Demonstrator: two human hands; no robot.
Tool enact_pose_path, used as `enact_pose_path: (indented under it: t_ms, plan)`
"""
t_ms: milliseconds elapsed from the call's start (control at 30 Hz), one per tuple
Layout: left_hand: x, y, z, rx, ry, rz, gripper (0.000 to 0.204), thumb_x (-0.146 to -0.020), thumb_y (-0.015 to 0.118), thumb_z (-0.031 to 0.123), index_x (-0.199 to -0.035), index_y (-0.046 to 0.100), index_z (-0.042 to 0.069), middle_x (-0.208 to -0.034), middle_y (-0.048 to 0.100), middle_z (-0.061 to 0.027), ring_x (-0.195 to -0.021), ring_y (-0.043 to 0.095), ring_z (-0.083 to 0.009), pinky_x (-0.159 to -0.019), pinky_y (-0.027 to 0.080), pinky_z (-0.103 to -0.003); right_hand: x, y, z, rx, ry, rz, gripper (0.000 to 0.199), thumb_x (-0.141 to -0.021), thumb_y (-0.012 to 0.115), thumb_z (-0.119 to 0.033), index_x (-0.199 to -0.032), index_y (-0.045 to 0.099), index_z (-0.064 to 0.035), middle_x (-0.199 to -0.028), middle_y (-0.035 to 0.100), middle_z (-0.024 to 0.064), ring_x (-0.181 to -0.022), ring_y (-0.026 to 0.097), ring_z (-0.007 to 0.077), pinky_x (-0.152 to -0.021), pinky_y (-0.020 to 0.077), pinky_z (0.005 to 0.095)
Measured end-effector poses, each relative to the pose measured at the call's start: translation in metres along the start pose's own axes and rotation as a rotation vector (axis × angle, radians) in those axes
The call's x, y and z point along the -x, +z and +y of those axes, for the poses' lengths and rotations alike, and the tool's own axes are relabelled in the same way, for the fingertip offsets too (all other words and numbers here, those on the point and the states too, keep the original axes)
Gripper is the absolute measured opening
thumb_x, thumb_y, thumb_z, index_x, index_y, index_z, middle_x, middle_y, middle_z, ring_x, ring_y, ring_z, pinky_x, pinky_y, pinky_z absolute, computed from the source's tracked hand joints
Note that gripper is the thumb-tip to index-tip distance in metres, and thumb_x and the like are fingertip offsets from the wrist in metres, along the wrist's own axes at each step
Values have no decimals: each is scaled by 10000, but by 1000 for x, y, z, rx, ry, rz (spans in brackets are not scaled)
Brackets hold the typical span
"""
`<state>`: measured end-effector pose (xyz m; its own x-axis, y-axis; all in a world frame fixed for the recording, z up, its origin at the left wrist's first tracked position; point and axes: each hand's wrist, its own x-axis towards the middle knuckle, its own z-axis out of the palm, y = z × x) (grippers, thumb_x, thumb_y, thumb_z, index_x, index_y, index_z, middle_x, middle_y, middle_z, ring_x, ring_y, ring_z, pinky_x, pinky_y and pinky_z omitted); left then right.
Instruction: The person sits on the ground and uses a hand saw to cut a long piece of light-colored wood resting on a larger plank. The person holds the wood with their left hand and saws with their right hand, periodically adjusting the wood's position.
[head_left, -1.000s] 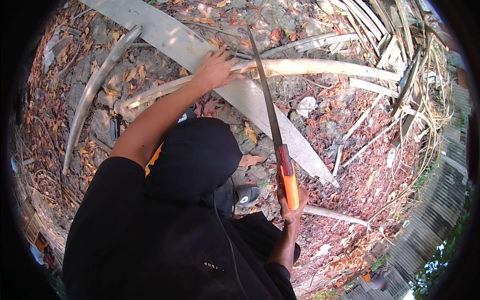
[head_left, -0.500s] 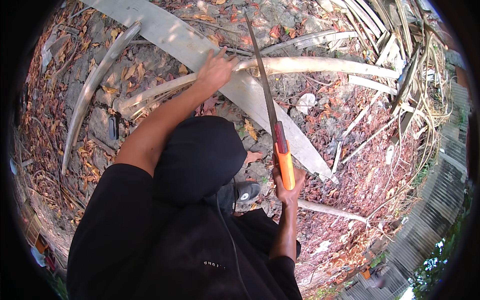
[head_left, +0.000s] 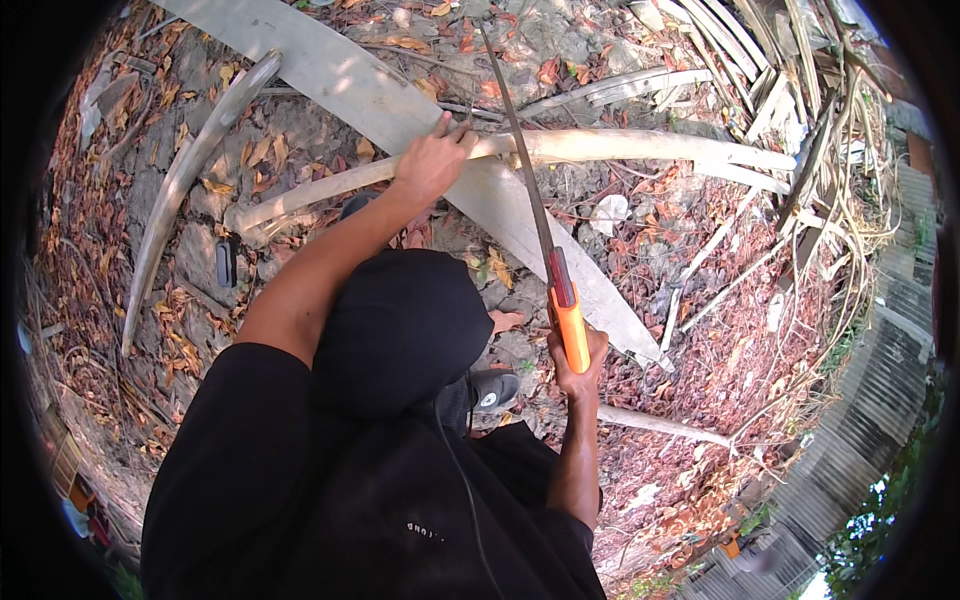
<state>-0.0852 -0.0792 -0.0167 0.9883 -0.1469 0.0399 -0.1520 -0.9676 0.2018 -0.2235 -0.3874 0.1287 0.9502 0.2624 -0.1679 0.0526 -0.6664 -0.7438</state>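
At the far left, a long, curved, pale grey dry palm stalk (head_left: 175, 190) lies on bare ground littered with brown dead leaves (head_left: 90, 210). Just right of it, a small dark flat object (head_left: 226, 263) rests on the dirt; what it is cannot be told. A broad, pale grey wooden plank (head_left: 350, 80) runs diagonally from the upper left down toward the right. Across it lies a long, pale tan, rounded branch (head_left: 640, 146), reaching from the left of the plank to the heap at the right. The left hand (head_left: 432, 160) is closed over this branch, pressing it down where it crosses the plank. Just right of that hand, the thin dark blade of a hand saw with an orange handle (head_left: 565, 310) meets the branch, its tip pointing away past it. The right hand (head_left: 575, 362) is wrapped tight around the orange handle, well apart from the left hand and nearer the body. A dark shoe (head_left: 492, 388) shows below, on the ground. Further right, a tangle of pale split sticks and dry fronds (head_left: 800, 120) is piled, with a thin pale stick (head_left: 660, 425) lying lower down.
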Motion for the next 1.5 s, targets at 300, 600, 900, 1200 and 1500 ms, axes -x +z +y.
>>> enact_pose_path:
  t_ms: [300, 600, 900, 1200, 1500]
  plan:
    - [-3, -4, -1, 12, 3, -93, 390, -906, 476, 67, -1287, 524, -2, -1389, 556, -124, -1292, 503, -403, -863, 583, -454, -14, 6, 4, -47, 27, 10, 123, -738, 641, -134, -706, 604, -21, -578, 549, 125, -493, 556, 241, -511, 431, 355]
    - [2, -5, 6, -42, 26, -10, 380, -894, 504, 70, -1263, 553, -5, -1371, 570, -136, -1257, 544, -384, -847, 583, -462, 18, 18, 3, -11, -44, 36, 149, -736, 636, -163, -756, 637, -15, -555, 545, 52, -458, 518, 162, -497, 423, 320]
    - [4, 8, -1, -13, 22, 94, 432, -842, 487, 14, -1269, 555, 22, -1313, 607, -147, -1173, 600, -387, -747, 608, -474, 59, 18, -3, -118, 119, 87, 151, -736, 639, -148, -756, 628, 1, -534, 525, 38, -463, 522, 128, -483, 418, 286]
    - [0, 10, 0, 21, 10, 26, 419, -840, 486, 8, -1253, 555, 1, -1304, 617, -135, -1208, 579, -380, -755, 607, -467, 39, 11, 12, -43, 4, 84, 164, -750, 638, -169, -754, 627, -6, -546, 543, 38, -457, 517, 154, -482, 424, 297]
    - [-12, -20, 2, 30, -29, -155, 426, -850, 488, 31, -1271, 552, 14, -1296, 618, -158, -1198, 593, -361, -769, 594, -475, -23, 21, 12, -259, 107, 18, 141, -780, 611, -122, -732, 597, 10, -557, 511, 54, -483, 491, 148, -480, 399, 319]
